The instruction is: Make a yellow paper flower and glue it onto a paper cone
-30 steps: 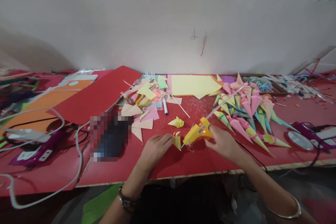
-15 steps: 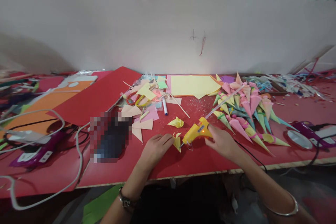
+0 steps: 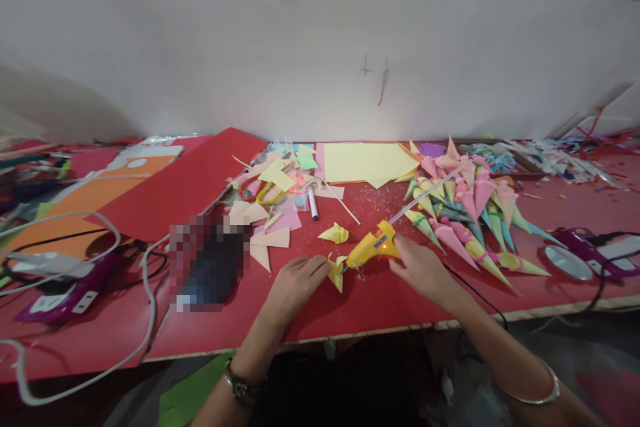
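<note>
In my right hand (image 3: 420, 271) is a yellow hot glue gun (image 3: 373, 247), its light glowing orange and a clear glue stick (image 3: 425, 193) poking out of its back. The nozzle touches or nearly touches a small folded yellow paper piece (image 3: 337, 273). My left hand (image 3: 299, 287) pinches that piece at its left side, just above the red table. A similar yellow paper piece (image 3: 335, 233) lies on the table a little beyond it. Right of the glue gun is a heap of pastel paper cones (image 3: 467, 203) in pink, yellow, green and blue.
Yellow paper sheets (image 3: 367, 161) lie at the back. Paper scraps (image 3: 277, 177), a marker pen (image 3: 313, 203) and a thin stick (image 3: 341, 201) are left of centre. A red sheet (image 3: 185, 180) and white cable (image 3: 150, 280) lie farther left. A white partition (image 3: 250, 53) stands behind.
The glue gun's nozzle has come slightly left and up, closer in against the yellow paper piece. Both hands keep their hold.
</note>
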{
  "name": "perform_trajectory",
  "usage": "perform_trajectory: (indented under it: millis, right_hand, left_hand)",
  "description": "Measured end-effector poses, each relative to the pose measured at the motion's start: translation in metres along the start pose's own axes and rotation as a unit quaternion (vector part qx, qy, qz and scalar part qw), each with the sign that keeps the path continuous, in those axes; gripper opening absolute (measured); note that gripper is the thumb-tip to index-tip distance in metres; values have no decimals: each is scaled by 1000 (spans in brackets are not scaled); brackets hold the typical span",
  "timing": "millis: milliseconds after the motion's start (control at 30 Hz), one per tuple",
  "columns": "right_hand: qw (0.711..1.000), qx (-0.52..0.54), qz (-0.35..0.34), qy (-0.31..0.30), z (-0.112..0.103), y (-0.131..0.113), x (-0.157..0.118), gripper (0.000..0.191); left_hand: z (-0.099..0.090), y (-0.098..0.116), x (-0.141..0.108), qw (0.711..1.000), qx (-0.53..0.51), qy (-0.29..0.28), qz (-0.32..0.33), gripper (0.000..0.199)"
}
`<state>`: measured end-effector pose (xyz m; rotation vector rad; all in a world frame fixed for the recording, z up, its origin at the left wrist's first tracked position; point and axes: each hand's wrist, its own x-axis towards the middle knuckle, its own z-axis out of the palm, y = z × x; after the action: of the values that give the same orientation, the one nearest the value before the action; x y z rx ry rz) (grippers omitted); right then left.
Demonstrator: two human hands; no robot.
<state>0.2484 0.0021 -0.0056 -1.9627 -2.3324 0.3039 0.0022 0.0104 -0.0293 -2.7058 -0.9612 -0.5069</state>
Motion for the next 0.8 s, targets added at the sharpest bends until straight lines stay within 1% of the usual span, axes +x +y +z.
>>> perform_trajectory:
  millis: [367, 600, 800]
  right_hand:
    - [999, -34, 25, 5, 0, -1, 4, 16]
    - [999, -38, 29, 0, 3, -2, 6, 19]
    - [999, -36, 23, 22, 8, -1, 8, 18]
  left_hand:
    - [-2, 0, 1, 1000, 24, 11, 4, 19]
    - [5, -4, -4, 1000, 11, -1, -1, 20]
    - [5, -4, -4, 1000, -1, 11, -5, 17]
